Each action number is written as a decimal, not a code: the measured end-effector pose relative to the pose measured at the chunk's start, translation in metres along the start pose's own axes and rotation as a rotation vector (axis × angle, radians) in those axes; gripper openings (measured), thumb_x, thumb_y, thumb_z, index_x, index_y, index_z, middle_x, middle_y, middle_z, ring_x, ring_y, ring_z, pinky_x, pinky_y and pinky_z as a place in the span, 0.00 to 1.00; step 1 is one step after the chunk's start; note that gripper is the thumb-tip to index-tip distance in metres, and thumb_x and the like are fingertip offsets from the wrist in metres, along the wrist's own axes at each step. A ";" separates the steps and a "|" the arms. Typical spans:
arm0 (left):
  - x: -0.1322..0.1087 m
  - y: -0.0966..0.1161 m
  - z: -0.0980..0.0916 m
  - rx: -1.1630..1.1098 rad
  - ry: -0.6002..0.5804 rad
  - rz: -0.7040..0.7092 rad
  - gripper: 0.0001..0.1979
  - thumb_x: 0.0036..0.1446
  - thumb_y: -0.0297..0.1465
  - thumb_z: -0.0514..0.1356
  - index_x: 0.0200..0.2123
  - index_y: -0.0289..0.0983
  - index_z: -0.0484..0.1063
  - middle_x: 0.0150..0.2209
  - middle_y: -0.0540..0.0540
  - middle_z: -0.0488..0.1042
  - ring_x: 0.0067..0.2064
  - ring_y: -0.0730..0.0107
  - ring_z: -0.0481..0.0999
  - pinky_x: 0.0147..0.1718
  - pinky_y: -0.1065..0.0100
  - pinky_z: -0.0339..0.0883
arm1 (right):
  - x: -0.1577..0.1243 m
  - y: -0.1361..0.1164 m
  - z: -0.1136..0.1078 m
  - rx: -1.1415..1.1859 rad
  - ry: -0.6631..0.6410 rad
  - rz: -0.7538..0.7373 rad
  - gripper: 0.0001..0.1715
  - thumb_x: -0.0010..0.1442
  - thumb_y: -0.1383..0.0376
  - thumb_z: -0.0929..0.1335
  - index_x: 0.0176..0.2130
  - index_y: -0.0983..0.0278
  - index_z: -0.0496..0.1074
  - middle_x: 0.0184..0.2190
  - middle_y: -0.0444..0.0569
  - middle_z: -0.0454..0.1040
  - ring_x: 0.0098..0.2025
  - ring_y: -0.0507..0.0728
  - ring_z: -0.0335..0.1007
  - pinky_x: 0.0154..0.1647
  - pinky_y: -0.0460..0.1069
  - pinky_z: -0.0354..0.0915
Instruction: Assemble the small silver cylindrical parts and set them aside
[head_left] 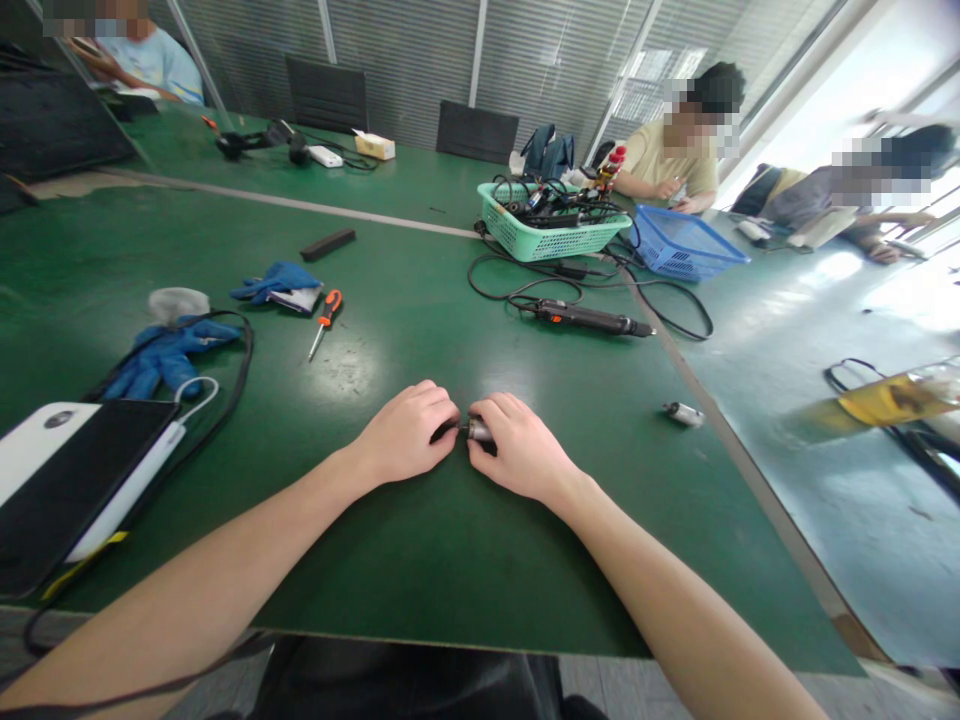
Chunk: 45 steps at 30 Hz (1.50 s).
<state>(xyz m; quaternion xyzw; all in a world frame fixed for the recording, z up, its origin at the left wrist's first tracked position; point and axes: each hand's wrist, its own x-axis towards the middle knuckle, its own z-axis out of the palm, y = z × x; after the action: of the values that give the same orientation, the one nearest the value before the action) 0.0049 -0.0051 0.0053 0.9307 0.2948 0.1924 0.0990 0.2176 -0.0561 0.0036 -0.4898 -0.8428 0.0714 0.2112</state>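
Both fists meet on the green table. Left hand and right hand are curled tight around one small metal cylinder.

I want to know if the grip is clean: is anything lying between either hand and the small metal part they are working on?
Nothing visible does. The left hand and right hand both close directly on the small metal cylinder between them on the green table. The orange-handled screwdriver lies apart, farther up the table.
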 end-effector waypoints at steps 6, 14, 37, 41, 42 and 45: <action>-0.001 0.000 0.000 0.003 0.017 -0.019 0.05 0.63 0.28 0.57 0.35 0.37 0.72 0.35 0.45 0.72 0.41 0.61 0.69 0.41 0.61 0.67 | 0.000 -0.001 -0.001 0.004 0.004 -0.001 0.12 0.61 0.67 0.67 0.46 0.62 0.68 0.41 0.52 0.71 0.44 0.62 0.67 0.48 0.56 0.67; -0.001 0.000 -0.001 0.010 0.019 -0.030 0.05 0.62 0.27 0.56 0.35 0.37 0.72 0.35 0.45 0.72 0.41 0.61 0.69 0.42 0.60 0.67 | 0.001 -0.001 -0.002 0.012 0.001 0.000 0.12 0.61 0.67 0.67 0.46 0.62 0.68 0.41 0.52 0.71 0.44 0.62 0.67 0.49 0.56 0.67; -0.001 0.001 -0.001 -0.009 -0.009 0.001 0.06 0.64 0.28 0.56 0.36 0.37 0.72 0.35 0.45 0.72 0.41 0.61 0.69 0.42 0.60 0.67 | 0.000 0.000 -0.002 0.003 -0.005 0.000 0.12 0.61 0.67 0.67 0.46 0.62 0.68 0.41 0.52 0.71 0.44 0.62 0.67 0.49 0.56 0.67; 0.000 0.001 -0.001 -0.017 -0.015 0.008 0.06 0.65 0.29 0.56 0.36 0.36 0.73 0.35 0.45 0.72 0.41 0.61 0.69 0.43 0.60 0.67 | 0.000 0.000 -0.001 0.011 -0.002 -0.001 0.12 0.61 0.67 0.67 0.46 0.62 0.68 0.41 0.53 0.72 0.44 0.62 0.67 0.49 0.56 0.67; 0.000 0.001 -0.002 -0.017 -0.015 0.008 0.07 0.65 0.29 0.56 0.36 0.36 0.73 0.35 0.45 0.72 0.41 0.61 0.69 0.43 0.60 0.67 | 0.000 0.000 -0.001 0.012 0.000 -0.001 0.12 0.62 0.67 0.67 0.47 0.62 0.68 0.41 0.53 0.72 0.44 0.62 0.67 0.49 0.57 0.67; 0.000 0.000 -0.002 -0.015 -0.020 0.014 0.08 0.66 0.30 0.56 0.37 0.36 0.74 0.36 0.45 0.72 0.41 0.61 0.69 0.42 0.61 0.67 | 0.001 0.000 -0.001 0.011 0.000 -0.004 0.12 0.61 0.67 0.67 0.47 0.62 0.68 0.41 0.52 0.72 0.45 0.62 0.68 0.49 0.57 0.67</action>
<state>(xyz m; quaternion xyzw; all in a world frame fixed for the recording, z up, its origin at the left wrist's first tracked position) 0.0042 -0.0049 0.0068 0.9340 0.2856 0.1859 0.1075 0.2178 -0.0558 0.0047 -0.4870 -0.8434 0.0756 0.2141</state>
